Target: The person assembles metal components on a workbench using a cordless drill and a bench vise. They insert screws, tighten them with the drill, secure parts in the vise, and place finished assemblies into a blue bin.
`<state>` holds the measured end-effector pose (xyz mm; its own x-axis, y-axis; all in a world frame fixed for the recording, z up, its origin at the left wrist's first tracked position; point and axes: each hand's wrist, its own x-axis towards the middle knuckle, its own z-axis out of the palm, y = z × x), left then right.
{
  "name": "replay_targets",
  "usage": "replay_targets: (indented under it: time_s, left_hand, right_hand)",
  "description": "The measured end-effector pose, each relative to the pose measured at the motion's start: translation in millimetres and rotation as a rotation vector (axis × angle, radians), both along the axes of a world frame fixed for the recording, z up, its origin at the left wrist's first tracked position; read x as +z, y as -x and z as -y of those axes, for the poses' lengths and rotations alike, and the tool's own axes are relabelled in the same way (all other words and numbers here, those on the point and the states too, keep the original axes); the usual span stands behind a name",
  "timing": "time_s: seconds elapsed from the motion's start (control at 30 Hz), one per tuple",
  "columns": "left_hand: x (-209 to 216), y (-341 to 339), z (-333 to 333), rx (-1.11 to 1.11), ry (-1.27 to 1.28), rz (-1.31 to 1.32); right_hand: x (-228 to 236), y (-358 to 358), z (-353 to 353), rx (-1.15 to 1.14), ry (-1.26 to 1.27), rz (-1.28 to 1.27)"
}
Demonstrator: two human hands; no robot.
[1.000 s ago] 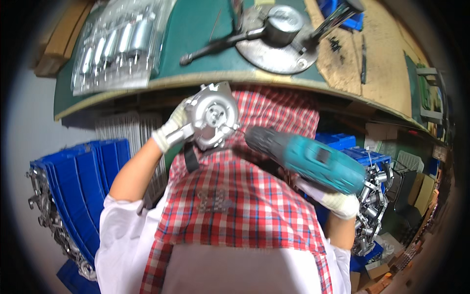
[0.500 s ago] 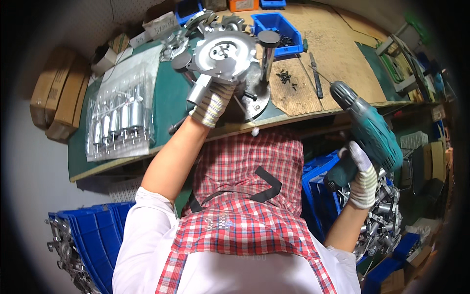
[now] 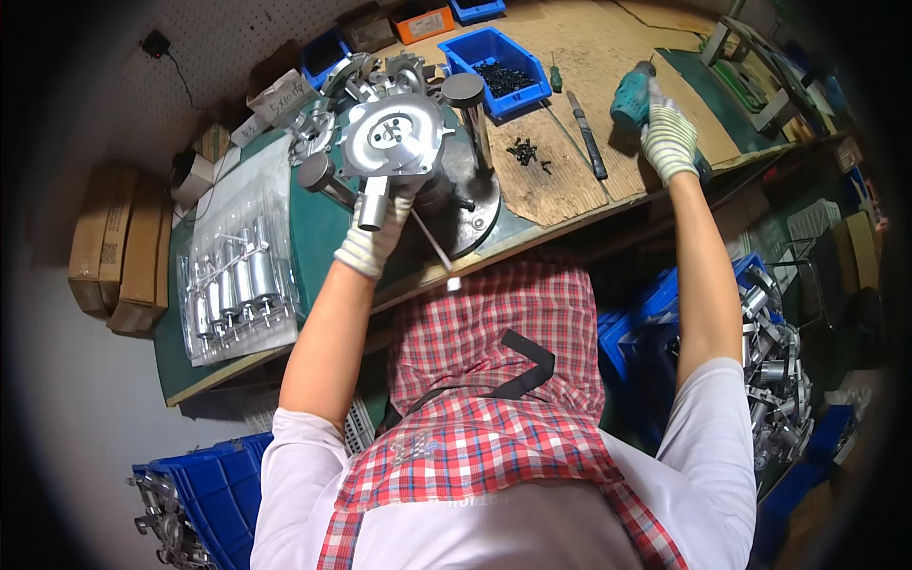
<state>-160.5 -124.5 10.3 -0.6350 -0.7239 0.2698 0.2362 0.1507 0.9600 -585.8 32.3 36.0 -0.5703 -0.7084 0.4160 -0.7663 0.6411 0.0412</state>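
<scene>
My left hand (image 3: pixel 369 241), in a striped work glove, grips a round silver metal housing (image 3: pixel 404 133) from below, by its short tube; its fingertips are hidden behind the part. The housing sits at a fixture with two dark-capped metal posts (image 3: pixel 472 122) on a round metal base (image 3: pixel 483 214). Over at the right of the bench, my gloved right hand (image 3: pixel 671 141) is closed around a teal power drill (image 3: pixel 629 101). The drill is at the cardboard sheet; whether its weight rests there I cannot tell. Loose black screws (image 3: pixel 523 150) lie between the fixture and the drill.
A blue bin (image 3: pixel 496 71) of black screws stands behind the loose ones. A dark-handled tool (image 3: pixel 589 142) and a small green screwdriver (image 3: pixel 556 78) lie nearby. Bagged metal cylinders (image 3: pixel 228 290) occupy the bench's left. Blue crates (image 3: pixel 223 494) of metal parts flank me below.
My right hand has carried the drill from beside the bench's front edge up and forward onto the cardboard area. My left hand stays at the housing, whose tube now points more toward me.
</scene>
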Motion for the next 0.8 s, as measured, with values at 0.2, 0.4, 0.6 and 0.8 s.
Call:
replay_targets:
  time_s: [0.2, 0.4, 0.6, 0.8]
  left_hand:
    - [6.8, -37.2, 15.4, -0.058, 0.387, 0.363]
    - [8.0, -37.9, 20.8, 0.039, 0.428, 0.515]
    - [17.6, -23.4, 18.7, 0.132, 0.586, 0.79]
    - [10.5, -19.8, 20.6, 0.095, 0.48, 0.491]
  right_hand:
    - [17.5, -74.4, 3.6, 0.176, -0.004, -0.163]
    - [34.1, -306.3, -8.6, 0.745, -0.303, 0.665]
    - [-8.5, -312.4, -0.7, 0.568, -0.081, 0.571]
    - [-2.0, -250.9, -23.0, 0.439, -0.025, 0.133]
